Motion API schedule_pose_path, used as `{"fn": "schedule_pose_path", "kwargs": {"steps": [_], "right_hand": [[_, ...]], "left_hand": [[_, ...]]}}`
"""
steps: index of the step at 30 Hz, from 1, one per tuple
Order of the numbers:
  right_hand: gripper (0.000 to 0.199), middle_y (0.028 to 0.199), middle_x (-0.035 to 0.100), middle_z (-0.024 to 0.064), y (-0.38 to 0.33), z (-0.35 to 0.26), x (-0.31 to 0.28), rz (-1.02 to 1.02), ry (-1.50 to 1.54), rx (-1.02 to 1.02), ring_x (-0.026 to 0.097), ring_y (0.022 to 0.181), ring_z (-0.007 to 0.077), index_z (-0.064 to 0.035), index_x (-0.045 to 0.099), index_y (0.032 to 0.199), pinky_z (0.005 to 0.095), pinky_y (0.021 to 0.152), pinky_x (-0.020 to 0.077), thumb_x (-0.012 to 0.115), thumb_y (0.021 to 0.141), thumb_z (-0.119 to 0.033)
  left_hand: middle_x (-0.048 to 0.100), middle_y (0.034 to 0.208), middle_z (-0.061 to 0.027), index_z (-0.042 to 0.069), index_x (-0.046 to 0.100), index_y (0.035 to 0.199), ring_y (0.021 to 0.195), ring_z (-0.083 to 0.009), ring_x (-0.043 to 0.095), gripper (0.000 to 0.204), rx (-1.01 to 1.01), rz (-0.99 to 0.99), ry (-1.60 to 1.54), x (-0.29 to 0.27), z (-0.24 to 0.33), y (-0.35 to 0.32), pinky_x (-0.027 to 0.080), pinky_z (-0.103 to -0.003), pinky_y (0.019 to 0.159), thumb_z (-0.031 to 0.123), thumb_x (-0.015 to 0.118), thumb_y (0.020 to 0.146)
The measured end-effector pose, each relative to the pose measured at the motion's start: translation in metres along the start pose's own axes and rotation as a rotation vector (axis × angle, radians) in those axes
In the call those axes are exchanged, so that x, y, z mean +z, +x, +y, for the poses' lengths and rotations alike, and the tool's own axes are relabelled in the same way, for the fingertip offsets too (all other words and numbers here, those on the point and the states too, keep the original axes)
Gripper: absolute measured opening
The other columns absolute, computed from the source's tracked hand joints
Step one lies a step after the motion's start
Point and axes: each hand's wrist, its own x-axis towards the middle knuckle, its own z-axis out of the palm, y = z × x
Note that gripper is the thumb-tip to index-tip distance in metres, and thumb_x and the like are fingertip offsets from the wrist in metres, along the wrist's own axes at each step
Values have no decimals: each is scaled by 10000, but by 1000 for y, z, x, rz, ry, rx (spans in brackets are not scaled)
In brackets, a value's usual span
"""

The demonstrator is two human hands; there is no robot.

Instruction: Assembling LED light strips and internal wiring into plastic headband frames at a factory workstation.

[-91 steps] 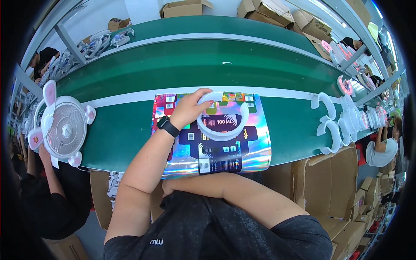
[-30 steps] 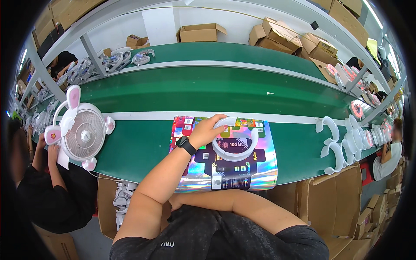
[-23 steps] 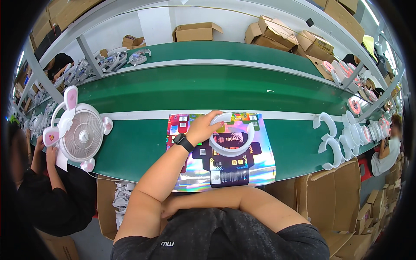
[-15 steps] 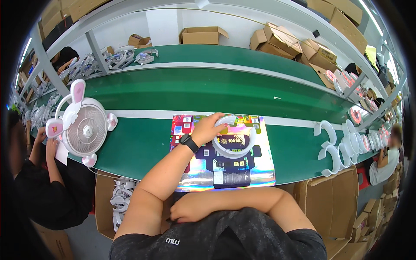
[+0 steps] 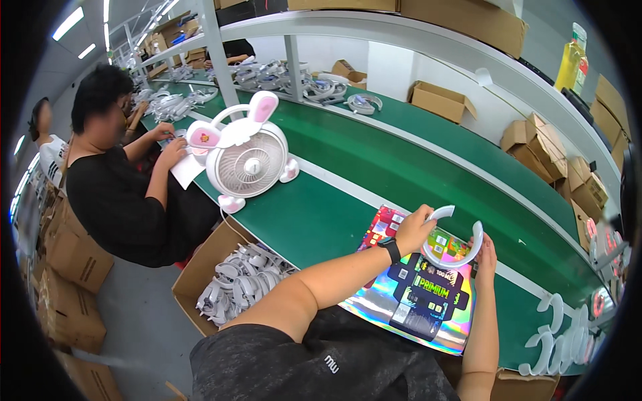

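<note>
A white C-shaped plastic shell [image 5: 451, 265] is held above a shiny printed sheet, its gap facing away from me. My left hand [image 5: 416, 230], with a black watch on the wrist, grips the shell's left end. At the right end my right hand [image 5: 486, 257] holds the curve, its fingers partly hidden behind the plastic. The colourful holographic sheet [image 5: 381, 314], printed with flat box patterns, lies on the green table under both hands.
A white rabbit-eared fan [image 5: 251, 167] stands to the left. An open carton [image 5: 190, 287] by the table edge holds several white curved parts. More C-shaped shells [image 5: 552, 334] stand at the right. A co-worker in black [image 5: 120, 194] sits at the left.
My view has swung left, so the table appears farther right. My right hand has risen from near my body to the shell's right end. The left hand stays on the shell.
</note>
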Motion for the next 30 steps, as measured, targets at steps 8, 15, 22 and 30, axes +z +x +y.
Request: {"fn": "schedule_pose_path", "kwargs": {"steps": [8,15,22,30], "right_hand": [[679,1195,627,157,-14,-9,10,-376,131,-22,634,1029,200,18,369,1466,354,929,517,569,986,-419],[454,948,697,164,-12,-20,18,-129,240,207,702,822,227,23,551,1204,293,713,572,414,1044,-379],[287,784,651,122,-15,-26,27,10,312,271,668,690,217,-6,573,1062,300,630,557,453,1029,-264],[275,549,455,32,-16,-30,23,-27,528,132,443,455,138,-43,573,1003,266,456,376,465,1050,-291]], "left_hand": [[671,885,-151,52,533,1082,806,-333,669,207,68,74,-190,5,6,5,504,-397,685,203,592,953],[685,1008,-102,60,543,1091,829,-280,677,234,160,-31,67,-5,33,-6,513,-363,695,234,620,953],[690,1027,-119,55,530,1174,895,-253,691,293,-4,-74,-104,-7,25,-1,522,-343,752,303,543,1018],[674,1115,-131,51,477,1349,1042,-224,658,404,17,-194,-261,-2,15,1,501,-330,910,335,448,1063]]}}
